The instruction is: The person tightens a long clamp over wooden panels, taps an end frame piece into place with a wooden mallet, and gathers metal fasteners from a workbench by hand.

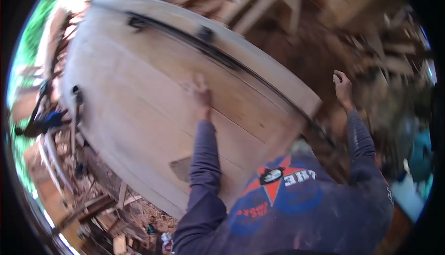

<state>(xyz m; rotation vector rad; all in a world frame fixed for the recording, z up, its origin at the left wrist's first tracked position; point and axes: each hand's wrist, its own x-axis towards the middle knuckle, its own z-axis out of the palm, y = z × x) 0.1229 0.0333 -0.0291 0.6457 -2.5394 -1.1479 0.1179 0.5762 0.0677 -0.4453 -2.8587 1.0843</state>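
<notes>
A broad, pale wooden panel [139,92] made of joined boards fills the middle of the head view. My left hand [200,92] is over its surface with fingers spread and nothing in them; blur hides whether the palm presses on the wood. Along the panel's upper side runs a long dark bar clamp [222,60]. My right hand [343,87] is raised off to the right, beyond the panel's edge. Its fingers are curled together around a small pale spot I cannot identify. A small brownish rectangular piece [181,167] lies on the panel beside my left forearm.
Another clamp end [77,95] grips the panel's left edge. A person in blue [46,120] is at the far left. Loose planks [259,4] lie at the top, and wood offcuts [99,215] and shavings cover the ground lower left. A teal object [421,155] stands at the right.
</notes>
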